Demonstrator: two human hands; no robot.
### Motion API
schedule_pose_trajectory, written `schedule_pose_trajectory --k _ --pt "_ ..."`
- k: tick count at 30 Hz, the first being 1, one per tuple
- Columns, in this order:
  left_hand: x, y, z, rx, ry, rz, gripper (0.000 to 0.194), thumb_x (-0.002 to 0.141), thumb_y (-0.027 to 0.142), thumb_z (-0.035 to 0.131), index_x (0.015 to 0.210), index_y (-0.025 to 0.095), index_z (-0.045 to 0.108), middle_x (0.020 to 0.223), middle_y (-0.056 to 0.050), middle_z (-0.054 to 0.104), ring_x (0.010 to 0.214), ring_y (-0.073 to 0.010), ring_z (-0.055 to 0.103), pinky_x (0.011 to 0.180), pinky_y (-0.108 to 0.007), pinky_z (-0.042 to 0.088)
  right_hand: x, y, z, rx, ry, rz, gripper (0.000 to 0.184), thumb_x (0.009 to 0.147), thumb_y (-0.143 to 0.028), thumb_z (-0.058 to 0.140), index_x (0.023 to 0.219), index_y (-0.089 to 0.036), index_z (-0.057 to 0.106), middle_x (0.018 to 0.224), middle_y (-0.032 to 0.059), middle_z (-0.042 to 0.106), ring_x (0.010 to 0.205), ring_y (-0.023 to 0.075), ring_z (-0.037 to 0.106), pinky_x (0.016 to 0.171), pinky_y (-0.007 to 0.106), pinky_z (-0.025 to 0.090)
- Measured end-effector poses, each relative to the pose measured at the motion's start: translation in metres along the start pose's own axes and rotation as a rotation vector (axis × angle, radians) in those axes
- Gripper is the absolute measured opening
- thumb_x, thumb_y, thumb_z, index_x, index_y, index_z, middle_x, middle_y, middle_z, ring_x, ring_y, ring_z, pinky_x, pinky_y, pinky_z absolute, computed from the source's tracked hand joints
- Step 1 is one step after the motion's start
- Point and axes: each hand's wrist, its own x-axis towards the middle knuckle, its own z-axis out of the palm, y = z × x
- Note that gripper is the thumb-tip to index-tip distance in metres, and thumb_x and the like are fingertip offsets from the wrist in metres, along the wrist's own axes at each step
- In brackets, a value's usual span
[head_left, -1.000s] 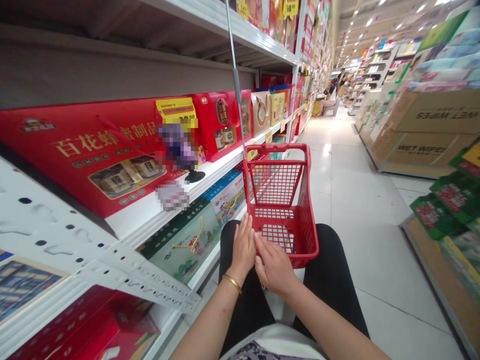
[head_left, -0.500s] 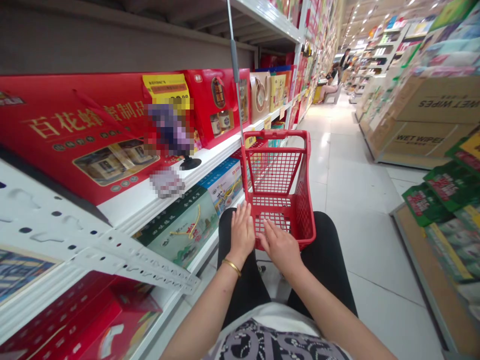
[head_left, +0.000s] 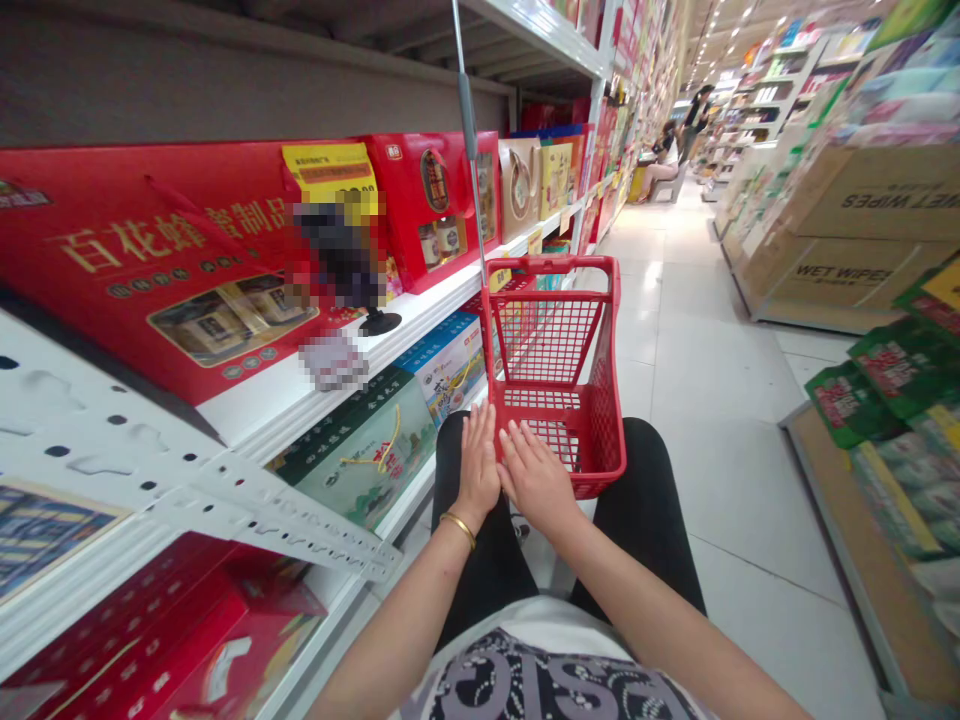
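Observation:
Between my knees stands a red shopping basket (head_left: pixel 616 400) with grid sides and a raised handle bar at its far end. My left hand (head_left: pixel 478 462), with a gold bangle (head_left: pixel 459 530) at the wrist, lies flat with fingers stretched at the basket's near left corner. Beside it, my right hand (head_left: pixel 536 478) is spread over the near edge of the basket, fingers straight, palm down. The hands lie side by side at the thumbs, and nothing shows in either one. Whether the palms press on the rim is hidden. A thin metal pole (head_left: pixel 469 120) rises at the basket's left side.
To the left, a white shelf (head_left: pixel 300 420) holds red gift boxes (head_left: pixel 150 250) and a blurred-out item on a black round base (head_left: pixel 380 322). Stacked wet wipes cartons (head_left: pixel 840 270) and green packs (head_left: pixel 855 400) line the right. Two people (head_left: pixel 679 140) are far down the tiled aisle (head_left: pixel 675 330).
My right hand lifted slightly away from the left, then came back beside it. The view has tilted down, and a far-off person now stands more plainly in sight.

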Motion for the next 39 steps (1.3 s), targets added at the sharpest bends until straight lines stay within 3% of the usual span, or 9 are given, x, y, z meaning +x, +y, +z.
schedule_pose_trajectory --k 6,10,13,16,18,23,27,32,39 --pt "0.001 0.003 0.002 0.057 -0.017 0.122 0.065 0.108 0.051 0.008 0.166 0.022 0.017 0.172 -0.009 0.021 0.16 -0.0262 0.01 0.129 -0.056 0.007 -0.005 0.007 0.008 -0.059 0.113 -0.057 0.045 0.101 -0.03 0.054 0.143 -0.014 0.057 0.147 0.0112 0.059 0.135 0.0258 0.058 0.113 0.04 0.045" --pt "-0.001 0.006 0.001 0.164 -0.062 0.154 0.067 0.107 0.053 0.009 0.166 0.021 0.014 0.172 -0.01 0.018 0.16 -0.0283 0.008 0.128 -0.058 0.009 -0.018 0.021 -0.003 -0.069 0.152 -0.045 0.046 0.1 -0.027 0.056 0.146 -0.018 0.054 0.146 0.0101 0.06 0.136 0.0245 0.057 0.125 0.049 0.031" --pt "-0.001 0.011 0.0 0.242 -0.074 0.131 0.061 0.109 0.044 0.016 0.166 0.022 0.016 0.172 -0.008 0.018 0.16 -0.0288 0.007 0.128 -0.059 0.007 -0.032 0.035 -0.019 -0.102 0.173 0.058 0.049 0.098 -0.027 0.06 0.147 -0.023 0.054 0.15 0.0107 0.056 0.145 0.0307 0.046 0.127 0.064 0.018" --pt "-0.002 0.014 0.0 0.294 -0.078 0.115 0.058 0.109 0.041 0.021 0.165 0.024 0.022 0.172 -0.007 0.02 0.16 -0.03 0.007 0.127 -0.06 0.004 -0.033 0.039 -0.028 -0.128 0.165 0.163 0.052 0.095 -0.033 0.064 0.147 -0.027 0.055 0.162 0.0117 0.039 0.155 0.0408 0.025 0.122 0.075 0.014" --pt "-0.002 0.014 0.0 0.309 -0.067 0.11 0.058 0.109 0.041 0.021 0.164 0.024 0.025 0.172 -0.007 0.02 0.16 -0.0304 0.008 0.127 -0.061 0.004 -0.027 0.032 -0.024 -0.112 0.136 0.159 0.055 0.096 -0.037 0.063 0.149 -0.027 0.052 0.164 0.0118 0.035 0.156 0.0402 0.022 0.122 0.072 0.016" --pt "-0.002 0.009 0.0 0.315 -0.071 0.124 0.061 0.109 0.044 0.019 0.165 0.02 0.022 0.172 -0.01 0.02 0.16 -0.0308 0.008 0.127 -0.061 0.007 -0.013 0.017 -0.004 -0.097 0.108 0.028 0.053 0.1 -0.031 0.058 0.15 -0.018 0.049 0.157 0.0132 0.047 0.151 0.0296 0.038 0.126 0.053 0.03" --pt "-0.001 0.009 0.0 0.325 -0.081 0.123 0.058 0.109 0.038 0.022 0.164 0.019 0.024 0.171 -0.01 0.022 0.16 -0.0301 0.008 0.128 -0.061 0.008 -0.029 0.037 -0.009 -0.122 0.171 -0.005 0.053 0.1 -0.027 0.058 0.151 -0.016 0.048 0.153 0.0134 0.052 0.146 0.0277 0.045 0.125 0.051 0.032" --pt "0.001 0.011 0.003 0.317 -0.072 0.133 0.057 0.108 0.034 0.027 0.163 0.019 0.027 0.169 -0.009 0.027 0.16 -0.0287 0.012 0.128 -0.059 0.014 -0.042 0.058 -0.021 -0.129 0.201 0.071 0.053 0.1 -0.024 0.058 0.152 -0.019 0.047 0.15 0.0121 0.055 0.145 0.0276 0.048 0.125 0.054 0.032" --pt "0.002 0.007 0.002 0.348 -0.07 0.097 0.054 0.107 0.028 0.029 0.16 0.021 0.036 0.169 -0.007 0.029 0.159 -0.0265 0.015 0.128 -0.057 0.018 -0.006 0.015 0.005 -0.074 0.093 0.037 0.042 0.102 -0.026 0.053 0.142 -0.016 0.058 0.148 0.0121 0.058 0.141 0.0287 0.052 0.124 0.052 0.033"
